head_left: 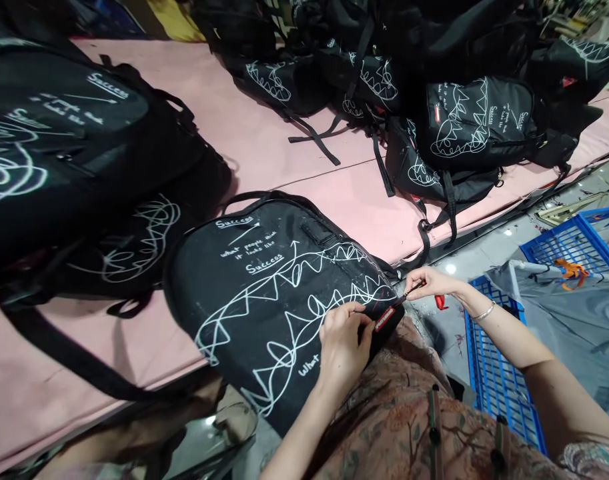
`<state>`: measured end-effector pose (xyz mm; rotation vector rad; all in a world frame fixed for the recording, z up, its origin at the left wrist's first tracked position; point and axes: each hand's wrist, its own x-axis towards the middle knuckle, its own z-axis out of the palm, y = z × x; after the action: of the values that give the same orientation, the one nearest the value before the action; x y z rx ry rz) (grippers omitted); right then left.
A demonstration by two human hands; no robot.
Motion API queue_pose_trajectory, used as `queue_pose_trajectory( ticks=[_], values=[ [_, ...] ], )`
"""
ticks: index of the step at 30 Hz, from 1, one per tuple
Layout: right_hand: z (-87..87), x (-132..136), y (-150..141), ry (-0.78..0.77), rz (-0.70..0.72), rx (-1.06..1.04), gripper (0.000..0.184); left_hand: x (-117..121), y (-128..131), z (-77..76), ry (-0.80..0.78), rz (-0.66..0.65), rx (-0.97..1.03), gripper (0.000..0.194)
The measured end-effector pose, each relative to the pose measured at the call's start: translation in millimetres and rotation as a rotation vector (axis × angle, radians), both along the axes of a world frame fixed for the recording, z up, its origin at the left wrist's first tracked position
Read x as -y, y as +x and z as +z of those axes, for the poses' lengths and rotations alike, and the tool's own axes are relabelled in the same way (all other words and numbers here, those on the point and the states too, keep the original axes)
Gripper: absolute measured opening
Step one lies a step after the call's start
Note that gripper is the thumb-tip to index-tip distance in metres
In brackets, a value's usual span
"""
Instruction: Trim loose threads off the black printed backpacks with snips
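A black backpack [264,280] printed with white scribbled lines and the word "Success" lies on its back, its lower end against my lap. My left hand [344,340] rests on its front, with thumb and fingers pinched on the fabric beside a small red label [385,319]. Just past the label, my right hand [427,283] holds a small dark pointed tool [410,292] that looks like thread snips. Its tip points at the bag's bottom corner. Whether a thread lies at the tip is too small to tell.
More printed backpacks [74,153] are stacked at the left, and several others [477,120] lie along the pink table [304,153]. On the right stand blue plastic crates [504,380] with a grey sheet [574,333]. Scraps litter the floor.
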<state>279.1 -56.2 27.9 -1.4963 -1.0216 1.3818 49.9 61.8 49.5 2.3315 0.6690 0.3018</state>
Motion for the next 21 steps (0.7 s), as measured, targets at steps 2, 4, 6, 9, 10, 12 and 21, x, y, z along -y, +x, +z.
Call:
queue_pose_trajectory(
  ticks=[2, 4, 6, 9, 10, 12, 21],
  values=[
    [-1.1, -3, -1, 0.002, 0.015, 0.005, 0.026, 0, 0, -1.1, -0.001, -0.005, 0.011, 0.01],
    [-2.4, -6, -2, 0.006, 0.026, 0.011, 0.026, 0, 0, -1.5, -0.003, -0.009, 0.02, 0.009],
    [-3.2, -7, -3, 0.007, 0.027, 0.018, 0.027, 0, 0, -1.2, -0.006, -0.01, 0.027, 0.009],
    [-3.3, -7, -1, 0.006, 0.015, 0.03, 0.029, 0, 0, 0.0, -0.012, -0.006, 0.037, 0.01],
    [-3.3, -6, 0, 0.005, 0.012, 0.033, 0.03, 0, 0, 0.5, -0.014, -0.006, 0.042, 0.01],
    [-3.0, -5, 3, 0.002, 0.017, 0.037, 0.032, 0, 0, 1.5, -0.02, -0.005, 0.047, 0.01],
    [2.8, -18, -9, 0.023, 0.117, 0.061, 0.027, 0, 0, 2.9, -0.017, -0.01, 0.043, 0.011]
  ],
)
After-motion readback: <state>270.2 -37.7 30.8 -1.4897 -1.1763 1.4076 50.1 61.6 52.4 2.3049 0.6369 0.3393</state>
